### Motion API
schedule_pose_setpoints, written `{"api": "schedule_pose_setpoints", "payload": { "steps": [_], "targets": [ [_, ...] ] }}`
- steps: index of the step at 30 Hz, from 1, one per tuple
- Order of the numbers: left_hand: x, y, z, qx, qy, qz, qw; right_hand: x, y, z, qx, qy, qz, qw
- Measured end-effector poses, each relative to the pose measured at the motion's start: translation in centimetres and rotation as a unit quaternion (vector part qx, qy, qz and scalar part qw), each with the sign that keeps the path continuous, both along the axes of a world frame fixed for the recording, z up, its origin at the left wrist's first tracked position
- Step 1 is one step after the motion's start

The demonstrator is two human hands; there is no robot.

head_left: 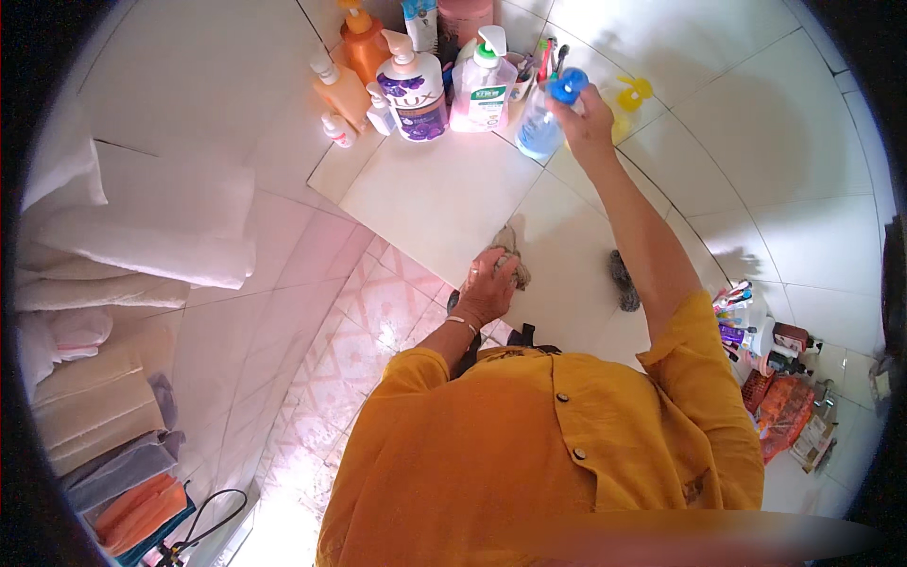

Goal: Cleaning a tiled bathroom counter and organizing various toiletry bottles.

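Observation:
My right hand (pixel 586 121) is stretched out to the far side of the white counter (pixel 430 189). Its fingers are closed around the top of a clear bottle with blue liquid (pixel 539 130) and a blue cap, which stands slightly tilted near the wall. Close to the counter's near edge, my left hand (pixel 487 286) grips a crumpled grey-brown cloth (pixel 511 248) and presses it on the surface. Just beyond the right hand is a bottle with a yellow top (pixel 631 99), partly hidden by that hand. A dark grey scrubber (pixel 624 281) lies beside my right forearm.
Left of the blue bottle stand a pink hand-soap pump bottle (pixel 480 94), a white-and-purple pump bottle (pixel 413 99) and orange bottles (pixel 365 47). Behind is a cup with toothbrushes (pixel 521 74). Towels (pixel 142 227) hang at left; assorted toiletries (pixel 756 331) crowd the right.

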State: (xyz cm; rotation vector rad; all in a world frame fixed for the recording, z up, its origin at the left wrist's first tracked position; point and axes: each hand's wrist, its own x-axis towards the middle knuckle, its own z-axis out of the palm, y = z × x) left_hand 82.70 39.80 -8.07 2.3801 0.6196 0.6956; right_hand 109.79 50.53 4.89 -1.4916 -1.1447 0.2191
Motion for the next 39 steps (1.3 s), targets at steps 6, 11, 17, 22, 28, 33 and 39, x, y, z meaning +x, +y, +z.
{"api": "schedule_pose_setpoints", "payload": {
  "steps": [6,11,17,22,28,33,39],
  "targets": [
    [-0.3,0.0,-0.2,-0.012,-0.006,0.003,1.000,-0.5,3.6,-1.7,-0.049,0.043,-0.023,0.998],
    [0.3,0.2,-0.1,0.012,-0.026,-0.011,1.000,1.3,2.3,-3.2,-0.083,-0.059,-0.034,0.994],
    [-0.4,0.1,-0.5,0.002,-0.014,-0.007,1.000,-0.8,-0.4,-0.2,-0.155,-0.198,-0.090,0.964],
    [0.7,0.3,1.0,-0.044,0.005,0.016,0.999,-0.8,-5.1,-1.7,-0.205,-0.116,-0.059,0.970],
    [5.1,2.3,2.0,-0.541,-0.160,0.154,0.811,-7.5,-12.3,-4.9,-0.354,0.019,0.161,0.921],
    [7.4,5.0,10.7,-0.631,-0.377,0.046,0.677,-6.2,-10.6,0.4,-0.189,0.256,0.106,0.942],
    [6.7,6.9,11.0,-0.555,-0.275,0.121,0.776,-3.9,-4.3,3.7,-0.002,-0.149,-0.064,0.987]
  ]
}}
